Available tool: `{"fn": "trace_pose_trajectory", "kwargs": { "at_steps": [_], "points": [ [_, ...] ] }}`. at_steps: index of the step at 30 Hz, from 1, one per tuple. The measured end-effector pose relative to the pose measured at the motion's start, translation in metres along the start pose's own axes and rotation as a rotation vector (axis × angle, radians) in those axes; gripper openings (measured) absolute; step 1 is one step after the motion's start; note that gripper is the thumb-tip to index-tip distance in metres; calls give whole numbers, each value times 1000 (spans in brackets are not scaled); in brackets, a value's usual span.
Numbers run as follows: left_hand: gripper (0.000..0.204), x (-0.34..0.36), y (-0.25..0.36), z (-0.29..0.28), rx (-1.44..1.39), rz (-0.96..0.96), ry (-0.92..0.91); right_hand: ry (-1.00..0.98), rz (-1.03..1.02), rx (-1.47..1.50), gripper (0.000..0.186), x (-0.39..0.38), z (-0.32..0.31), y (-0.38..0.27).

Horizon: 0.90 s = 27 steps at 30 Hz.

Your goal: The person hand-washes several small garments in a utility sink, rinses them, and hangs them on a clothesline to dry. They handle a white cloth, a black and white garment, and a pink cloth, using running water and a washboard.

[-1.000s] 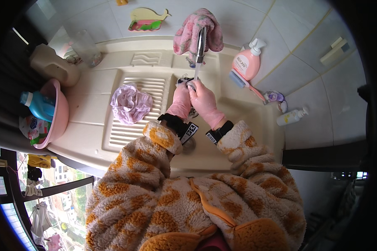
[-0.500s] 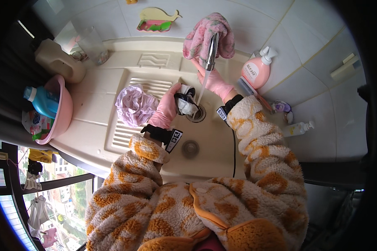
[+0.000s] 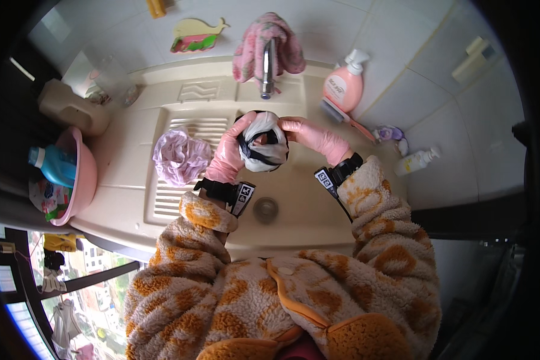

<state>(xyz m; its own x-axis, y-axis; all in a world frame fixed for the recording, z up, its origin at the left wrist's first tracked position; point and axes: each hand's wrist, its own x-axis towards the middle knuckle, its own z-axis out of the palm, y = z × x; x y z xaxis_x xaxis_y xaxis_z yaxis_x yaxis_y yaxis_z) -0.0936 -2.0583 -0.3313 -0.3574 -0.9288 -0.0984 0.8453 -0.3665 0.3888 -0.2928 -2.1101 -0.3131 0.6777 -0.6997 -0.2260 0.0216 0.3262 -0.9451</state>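
Note:
My left hand point(image 3: 227, 153), in a pink glove, grips the left side of a bunched white-and-black cloth point(image 3: 265, 150) over the sink. My right hand point(image 3: 315, 138), also gloved in pink, has its fingers curled on the cloth's upper right edge. The chrome tap point(image 3: 267, 63) stands just beyond, with a pink towel point(image 3: 246, 54) draped behind it and no stream visible from its spout. A metal drain fitting point(image 3: 266, 209) shows in the basin point(image 3: 288, 228). To the left, a crumpled lilac garment point(image 3: 181, 157) lies on the ribbed board point(image 3: 165, 202).
At left are a pink tub point(image 3: 81, 189) with a blue bottle point(image 3: 57, 168), and a beige jug point(image 3: 72, 108). At right are a pink pump bottle point(image 3: 342, 87), a brush point(image 3: 336, 113) and a white bottle point(image 3: 419, 161). A whale-shaped soap dish point(image 3: 195, 35) hangs on the tiles.
The running stream has stopped. My right hand has come down from the tap to the cloth, which is now lifted and spread rounder between both hands.

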Motion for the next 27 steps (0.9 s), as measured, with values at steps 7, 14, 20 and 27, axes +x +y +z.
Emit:
{"fn": "trace_pose_trajectory", "kwargs": {
  "at_steps": [7,14,20,27],
  "points": [
    [32,8,-9,40,1081,62,297,129,-255,197,23,-61,-15,-34],
    [35,49,-43,66,76,-86,10,392,-339,-264,22,-68,-43,-57],
    [40,89,-61,85,129,-234,-134,644,-347,-469,18,-52,-79,-80],
    [42,135,-78,89,286,-92,-130,944,-706,-1008,24,-63,-84,-96]
  ]
}}
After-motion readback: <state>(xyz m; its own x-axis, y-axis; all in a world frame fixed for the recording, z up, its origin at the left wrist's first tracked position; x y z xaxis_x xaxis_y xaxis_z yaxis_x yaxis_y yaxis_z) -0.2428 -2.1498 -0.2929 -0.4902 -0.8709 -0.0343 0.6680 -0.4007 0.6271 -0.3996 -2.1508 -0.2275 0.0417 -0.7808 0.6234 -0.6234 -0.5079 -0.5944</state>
